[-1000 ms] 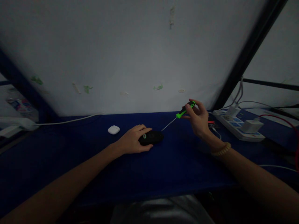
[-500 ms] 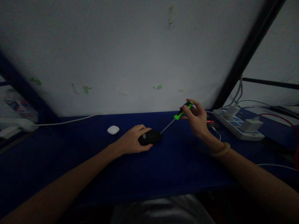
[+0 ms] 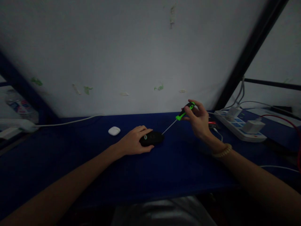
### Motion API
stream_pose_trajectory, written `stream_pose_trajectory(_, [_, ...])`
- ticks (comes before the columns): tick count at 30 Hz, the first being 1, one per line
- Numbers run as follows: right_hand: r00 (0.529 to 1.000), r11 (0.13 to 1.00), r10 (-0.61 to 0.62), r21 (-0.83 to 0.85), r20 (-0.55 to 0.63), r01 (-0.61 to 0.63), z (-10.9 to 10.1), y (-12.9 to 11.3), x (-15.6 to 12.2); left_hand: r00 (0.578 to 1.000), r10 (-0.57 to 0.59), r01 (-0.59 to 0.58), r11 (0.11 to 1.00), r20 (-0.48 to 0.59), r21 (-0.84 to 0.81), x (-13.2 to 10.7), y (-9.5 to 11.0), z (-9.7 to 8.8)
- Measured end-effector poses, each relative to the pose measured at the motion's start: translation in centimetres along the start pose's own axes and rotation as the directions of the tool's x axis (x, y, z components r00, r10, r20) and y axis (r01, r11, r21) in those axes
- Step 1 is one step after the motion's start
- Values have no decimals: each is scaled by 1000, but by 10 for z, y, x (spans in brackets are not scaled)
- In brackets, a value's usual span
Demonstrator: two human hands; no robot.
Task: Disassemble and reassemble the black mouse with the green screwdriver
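Observation:
A black computer mouse (image 3: 152, 138) lies on the blue tabletop (image 3: 160, 172), and my left hand (image 3: 133, 141) grips its left end with thumb and fingers on either side. In my right hand (image 3: 198, 119) is a screwdriver (image 3: 185, 111) with a green and black handle, pinched between thumb and fingers. The screwdriver slants down to the left. Its thin metal shaft reaches the right end of the mouse; whether the tip sits in a screw is too small to tell.
A white earbud case (image 3: 114, 131) lies left of the mouse. On the right stands a white power strip (image 3: 242, 127) with plugged-in chargers and cables, beside a small red and black item (image 3: 212, 123). A plastic bottle (image 3: 20, 103) is at the far left. The wall (image 3: 131, 56) rises behind.
Almost nothing differs. My left hand stays on the mouse and my right hand keeps the screwdriver against its right end; the view has shifted very slightly.

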State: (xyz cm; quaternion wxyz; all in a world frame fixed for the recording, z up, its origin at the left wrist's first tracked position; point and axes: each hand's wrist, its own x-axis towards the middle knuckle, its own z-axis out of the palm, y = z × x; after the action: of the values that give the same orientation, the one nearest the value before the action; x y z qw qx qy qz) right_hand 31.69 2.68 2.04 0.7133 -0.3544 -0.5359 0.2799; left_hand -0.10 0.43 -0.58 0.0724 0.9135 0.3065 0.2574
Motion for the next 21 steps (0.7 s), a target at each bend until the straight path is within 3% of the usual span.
stream_pose_trajectory(4, [985,986,-153,-54,78,157,5,-16,-8,1000,2,-2,1000,7,7,0,1,-1])
stream_pose_trajectory(11, [902,915,-359,-98,239,390,5,-49,-26,1000,6,-4,998,-25,57,-1,8,0])
stream_pose_trajectory(15, [866,863,-429,-168,256,477,2,-54,-28,999,13,-10,999,-48,51,-3,11,1])
stream_pose_trajectory(19, [795,768,-559,-214,236,604,3,-51,-29,996,16,-14,1000,-82,25,-5,11,2])
stream_pose_trajectory(21, [790,755,-565,-237,238,612,3,-51,-30,996,15,-14,1000,-91,15,-5,9,2])
